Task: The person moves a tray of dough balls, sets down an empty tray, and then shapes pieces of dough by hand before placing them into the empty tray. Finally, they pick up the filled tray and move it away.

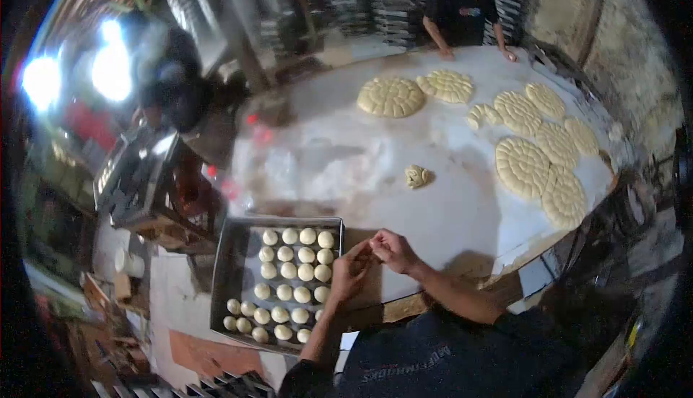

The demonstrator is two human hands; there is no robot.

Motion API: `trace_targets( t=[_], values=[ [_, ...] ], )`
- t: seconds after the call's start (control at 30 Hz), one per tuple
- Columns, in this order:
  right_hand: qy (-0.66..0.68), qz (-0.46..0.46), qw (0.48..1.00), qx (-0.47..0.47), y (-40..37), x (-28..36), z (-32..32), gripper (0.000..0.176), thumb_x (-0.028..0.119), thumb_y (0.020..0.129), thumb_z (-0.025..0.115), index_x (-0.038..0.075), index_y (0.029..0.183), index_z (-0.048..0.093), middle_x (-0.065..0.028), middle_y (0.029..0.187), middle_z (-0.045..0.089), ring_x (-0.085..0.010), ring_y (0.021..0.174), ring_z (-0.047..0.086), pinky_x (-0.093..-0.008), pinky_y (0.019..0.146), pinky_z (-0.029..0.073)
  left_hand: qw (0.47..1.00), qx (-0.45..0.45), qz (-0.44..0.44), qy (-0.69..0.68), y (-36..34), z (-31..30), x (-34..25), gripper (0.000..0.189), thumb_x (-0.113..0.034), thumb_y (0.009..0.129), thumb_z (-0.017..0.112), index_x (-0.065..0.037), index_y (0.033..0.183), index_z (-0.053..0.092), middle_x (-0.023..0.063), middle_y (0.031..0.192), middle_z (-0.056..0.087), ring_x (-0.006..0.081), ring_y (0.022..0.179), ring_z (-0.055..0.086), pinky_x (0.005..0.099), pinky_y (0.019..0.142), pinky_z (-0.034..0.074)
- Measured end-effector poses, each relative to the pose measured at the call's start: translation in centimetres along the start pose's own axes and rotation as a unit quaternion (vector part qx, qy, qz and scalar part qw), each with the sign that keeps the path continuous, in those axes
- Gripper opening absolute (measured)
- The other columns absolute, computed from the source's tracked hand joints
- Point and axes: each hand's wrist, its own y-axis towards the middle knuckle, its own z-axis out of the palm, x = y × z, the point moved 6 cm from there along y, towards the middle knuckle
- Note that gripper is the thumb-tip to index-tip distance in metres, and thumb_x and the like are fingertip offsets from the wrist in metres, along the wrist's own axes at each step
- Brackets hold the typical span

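My left hand (350, 271) is over the right edge of a metal tray (229, 253), its fingers drawn together and meeting those of my right hand (393, 251). Both hands are closed at the fingertips; whatever is between them is too small to make out. Several rows of round, pale dough balls (286, 270) sit in the tray. Beyond my hands, a small twisted piece of dough (416, 175) lies on the floured table (462, 203).
Several flat coils of scored dough (521, 167) lie on the table's right side and far part (391, 97). A person (465, 8) leans on the far edge. A dark machine (141, 174) stands at the left, near another blurred person (170, 73).
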Motion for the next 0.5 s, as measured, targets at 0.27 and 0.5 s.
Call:
trace_targets(
  t=[0.27,0.5],
  values=[
    [-0.164,-0.129,0.961,-0.182,-1.1,1.3,-9.9,0.025,0.024,0.091,0.057,0.002,0.085,0.048,-0.0172,0.066,0.055,-0.0348,0.061,0.060,-0.0396,0.055,0.047,0.966,-0.020,0.132,0.221,4.8,8.6,-3.2,0.013,-0.014,0.090,0.051,-0.004,0.089,0.058,0.0186,0.082,0.060,0.0395,0.077,0.059,0.0469,0.065,0.047],
    [-0.296,-0.027,0.928,-0.223,-5.1,-9.9,-25.1,0.030,0.032,0.088,0.056,0.004,0.082,0.050,-0.0197,0.071,0.056,-0.0416,0.065,0.056,-0.0479,0.059,0.046,0.985,0.030,0.137,0.104,14.4,16.7,-6.1,0.024,-0.021,0.095,0.045,-0.002,0.085,0.055,0.0128,0.062,0.053,0.0236,0.057,0.053,0.0381,0.057,0.044]
  ],
)
